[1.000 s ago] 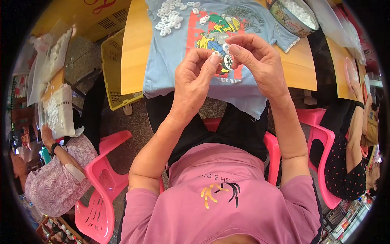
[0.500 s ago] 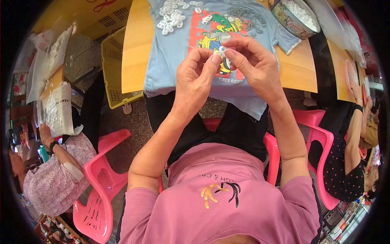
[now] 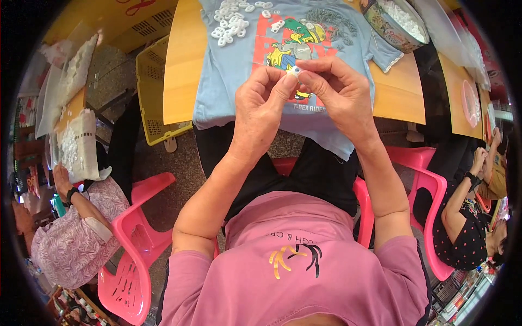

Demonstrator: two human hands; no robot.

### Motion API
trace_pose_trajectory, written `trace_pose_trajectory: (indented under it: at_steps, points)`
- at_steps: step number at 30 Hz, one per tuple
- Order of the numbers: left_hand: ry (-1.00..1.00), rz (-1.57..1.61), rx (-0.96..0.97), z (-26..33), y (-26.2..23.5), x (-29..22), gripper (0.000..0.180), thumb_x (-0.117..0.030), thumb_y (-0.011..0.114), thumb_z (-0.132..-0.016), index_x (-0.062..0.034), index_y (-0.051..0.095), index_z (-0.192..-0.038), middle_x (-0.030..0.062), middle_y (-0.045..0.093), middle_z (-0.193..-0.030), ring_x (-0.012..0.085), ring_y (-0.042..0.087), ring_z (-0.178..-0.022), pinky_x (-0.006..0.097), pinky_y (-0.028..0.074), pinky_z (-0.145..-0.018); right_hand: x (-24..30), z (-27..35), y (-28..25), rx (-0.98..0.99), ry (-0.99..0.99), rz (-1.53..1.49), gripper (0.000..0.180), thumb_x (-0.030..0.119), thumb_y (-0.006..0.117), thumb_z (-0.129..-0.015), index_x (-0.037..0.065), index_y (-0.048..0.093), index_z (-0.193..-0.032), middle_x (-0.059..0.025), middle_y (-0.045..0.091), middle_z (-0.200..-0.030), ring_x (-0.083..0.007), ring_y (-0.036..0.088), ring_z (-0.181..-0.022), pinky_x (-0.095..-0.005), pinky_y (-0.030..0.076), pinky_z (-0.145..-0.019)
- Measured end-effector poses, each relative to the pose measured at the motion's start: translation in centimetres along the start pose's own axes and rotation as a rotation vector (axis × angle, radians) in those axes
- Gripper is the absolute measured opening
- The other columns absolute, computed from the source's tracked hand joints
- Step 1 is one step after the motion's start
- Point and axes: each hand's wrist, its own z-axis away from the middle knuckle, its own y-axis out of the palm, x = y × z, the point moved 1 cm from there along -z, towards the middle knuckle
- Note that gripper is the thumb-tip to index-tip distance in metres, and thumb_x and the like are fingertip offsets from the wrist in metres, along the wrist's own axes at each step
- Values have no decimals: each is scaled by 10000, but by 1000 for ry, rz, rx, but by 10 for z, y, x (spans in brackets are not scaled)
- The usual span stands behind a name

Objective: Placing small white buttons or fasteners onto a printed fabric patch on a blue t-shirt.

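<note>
A small white plastic piece (image 3: 294, 70) with a dark spot in it sits between my two hands, above a blue printed T-shirt (image 3: 217, 98) spread over the table. My left hand (image 3: 260, 100) pinches it from the left between thumb and forefinger. From the other side my right hand (image 3: 342, 95) is closed on it too, thumb and fingertips together. A heap of white oval pieces with holes (image 3: 231, 27) lies at the shirt's far left, and one white piece (image 3: 278, 25) lies apart on the print. Small dark grey parts (image 3: 331, 24) are scattered at the far right of the shirt.
A round tin (image 3: 399, 24) of small white parts stands at the back right. Left of the wooden table (image 3: 182, 81) is a yellow plastic crate (image 3: 152, 87). People sit on both sides, with pink chairs (image 3: 136, 255) around.
The white piece has turned slightly and moved a little down and left between my fingertips. At the right, a co-worker's arm has drawn back from the table.
</note>
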Motion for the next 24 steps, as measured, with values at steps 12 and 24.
trace_pose_trajectory:
  at_steps: [12,24]
  points:
    - [87,140,47,-4,1,-3,172,-136,617,-950,12,588,-1033,80,616,-1073,104,596,-913,251,508,-787,-4,-4,-2,-13,158,-401,293,91,637,-925,0,597,-1200,-54,659,-962,-100,620,-866,-237,508,-788]
    - [332,142,266,-4,1,11,399,-349,485,-1006,7,608,-1138,142,593,-1203,290,456,-1276,411,390,-1030,9,4,15,142,245,-825,736,62,661,-901,80,230,-1499,-77,596,-1102,-143,606,-1001,-306,511,-861]
